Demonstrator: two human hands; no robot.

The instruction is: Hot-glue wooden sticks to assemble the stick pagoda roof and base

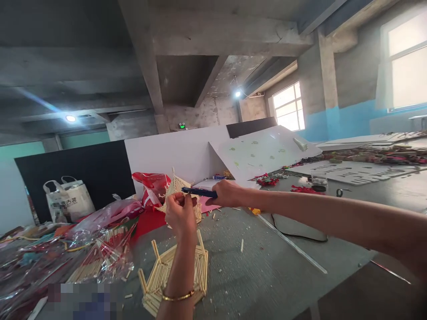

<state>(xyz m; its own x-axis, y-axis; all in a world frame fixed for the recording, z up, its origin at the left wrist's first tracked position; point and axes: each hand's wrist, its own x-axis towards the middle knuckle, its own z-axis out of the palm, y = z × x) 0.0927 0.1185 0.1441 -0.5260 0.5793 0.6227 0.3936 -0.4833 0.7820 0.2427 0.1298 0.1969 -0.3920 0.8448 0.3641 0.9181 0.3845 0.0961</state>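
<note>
My right hand (228,193) grips a long dark blue tool (200,192), perhaps a cutter; its exact kind is not clear. The tool's far end lies at the fingertips of my left hand (182,211), which are pinched together. Whatever is between those left fingers is too small to make out. Behind the left hand stands a peaked model of thin wooden sticks (178,182), partly hidden by the hand. Under my left forearm, a flat many-sided stick frame (160,275) with short upright posts rests on the table.
At left lie bundles of sticks in clear plastic (110,253), a red bag (151,186) and a white tote bag (70,200). A long clear rod (293,244) and a black cord (303,238) lie right of centre. White boards (267,151) lean behind. Stick scraps dot the grey table (247,275).
</note>
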